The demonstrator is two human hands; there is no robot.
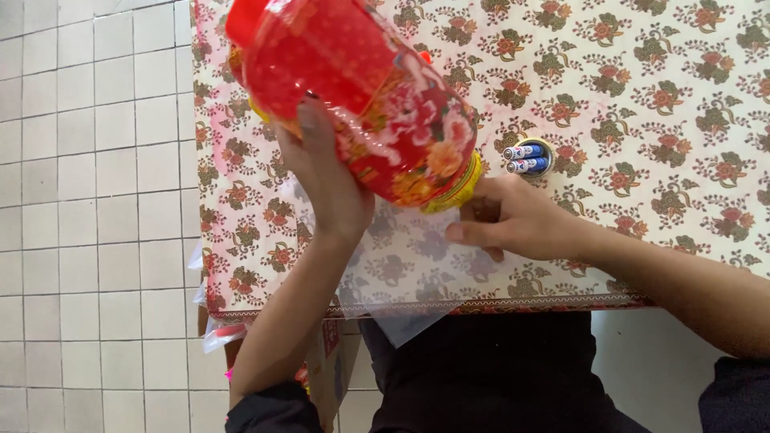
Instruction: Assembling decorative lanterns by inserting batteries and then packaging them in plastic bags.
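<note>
— What do we count?
— One red flowered plastic jar [361,96], two blue-capped markers [525,159] in one small holder, one clear plastic sheet [401,265] on the floral tabletop [642,80].
— And our hands?
— Our left hand [325,176] grips the tilted jar from below, fingers wrapped; our right hand [513,220], fingers curled, meets its yellow lid [457,188].

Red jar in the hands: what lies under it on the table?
Under the red jar, a clear plastic sheet covers the floral tablecloth. The jar and the left hand hide the part directly beneath.
</note>
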